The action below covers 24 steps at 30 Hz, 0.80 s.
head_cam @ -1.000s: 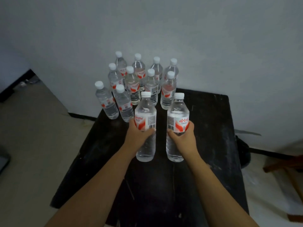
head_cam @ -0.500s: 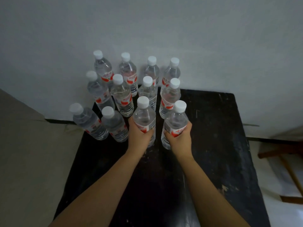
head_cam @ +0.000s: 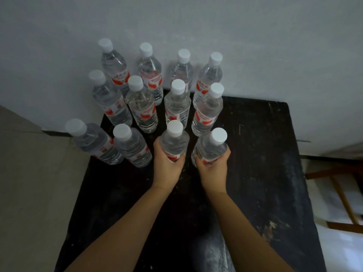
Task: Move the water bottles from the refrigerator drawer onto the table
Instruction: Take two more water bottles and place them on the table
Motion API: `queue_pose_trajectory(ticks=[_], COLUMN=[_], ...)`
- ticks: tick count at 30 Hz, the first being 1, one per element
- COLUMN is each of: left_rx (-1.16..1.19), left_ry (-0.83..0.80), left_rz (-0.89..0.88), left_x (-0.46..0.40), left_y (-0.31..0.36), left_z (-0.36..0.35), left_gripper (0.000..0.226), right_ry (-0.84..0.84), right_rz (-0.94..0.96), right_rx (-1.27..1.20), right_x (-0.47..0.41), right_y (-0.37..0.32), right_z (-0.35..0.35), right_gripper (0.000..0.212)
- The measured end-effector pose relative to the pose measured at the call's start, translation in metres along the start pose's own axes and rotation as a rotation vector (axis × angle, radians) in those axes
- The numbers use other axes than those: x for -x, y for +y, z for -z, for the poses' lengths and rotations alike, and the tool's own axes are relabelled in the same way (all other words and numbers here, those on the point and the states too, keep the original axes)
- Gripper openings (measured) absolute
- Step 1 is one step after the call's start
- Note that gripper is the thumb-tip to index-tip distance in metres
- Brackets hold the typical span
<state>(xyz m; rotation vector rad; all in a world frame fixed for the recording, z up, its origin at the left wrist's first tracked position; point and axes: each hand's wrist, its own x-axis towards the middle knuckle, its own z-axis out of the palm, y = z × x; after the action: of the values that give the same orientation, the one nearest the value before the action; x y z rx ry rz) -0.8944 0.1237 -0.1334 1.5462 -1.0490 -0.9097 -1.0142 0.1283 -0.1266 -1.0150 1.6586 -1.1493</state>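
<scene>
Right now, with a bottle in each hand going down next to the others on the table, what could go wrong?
1. The left hand sets its bottle close in front of a standing bottle; a nudge could topple it into its neighbours.
2. The leftmost bottle seems to stand near the black table edge, so a knock could send it off.
3. The right hand holds its bottle tilted; released so, it may tip.

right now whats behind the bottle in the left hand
Behind the bottle in the left hand's grip stand two more capped bottles in line: one close behind, another by the wall. Their lower parts are covered by the bottles in front.
</scene>
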Motion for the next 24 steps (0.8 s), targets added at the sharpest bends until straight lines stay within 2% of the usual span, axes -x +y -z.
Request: queue_pose_trajectory(ticks=[9, 18, 21, 24], left_rx=[-0.030, -0.145, -0.225, -0.306], left_ry=[-0.025, -0.046, -0.051, -0.081], left_rz=[0.034, 0.184, 0.155, 0.170], left_x=[0.007, 0.033, 0.052, 0.072], left_y=[-0.007, 0.015, 0.029, 0.039], left_z=[0.000, 0.013, 0.021, 0.026], left_gripper=[0.077, 0.100, 0.093, 0.068], right_ry=[-0.033, -0.050, -0.085, -0.159], right_rz=[-0.017, -0.026, -0.027, -0.064], right_rx=[0.060, 0.124, 0.132, 0.266], right_x=[0.007, 0.045, 0.059, 0.068], right_y=[0.003, -0.013, -0.021, -0.020], right_z=[0.005, 0.033, 0.042, 0.054], right_gripper=[0.084, 0.096, 0.087, 0.061])
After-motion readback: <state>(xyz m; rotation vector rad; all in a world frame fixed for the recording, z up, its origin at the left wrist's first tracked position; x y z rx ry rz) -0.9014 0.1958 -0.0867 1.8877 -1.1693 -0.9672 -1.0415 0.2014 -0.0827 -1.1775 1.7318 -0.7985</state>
